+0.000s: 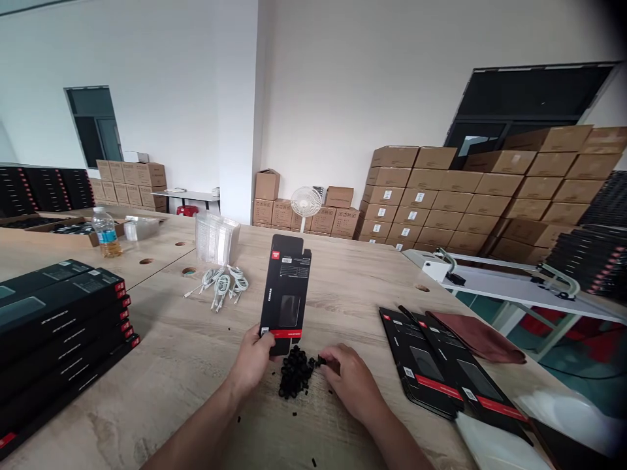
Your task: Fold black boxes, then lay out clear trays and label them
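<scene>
Pale wood-grain tabletop spreads beneath my forearms, with stacked brown cartons beyond it, their lower rows cut off by its far edge. My left hand pinches the flat black box by its lower left corner, thumb across the front; the fingers behind it are hidden. The box stands tilted above the tabletop, just behind a heap of black bits. Beside that heap, my right hand pinches a small black piece, too covered for me to make out its shape. Leftward, a black box stack runs out of view.
</scene>
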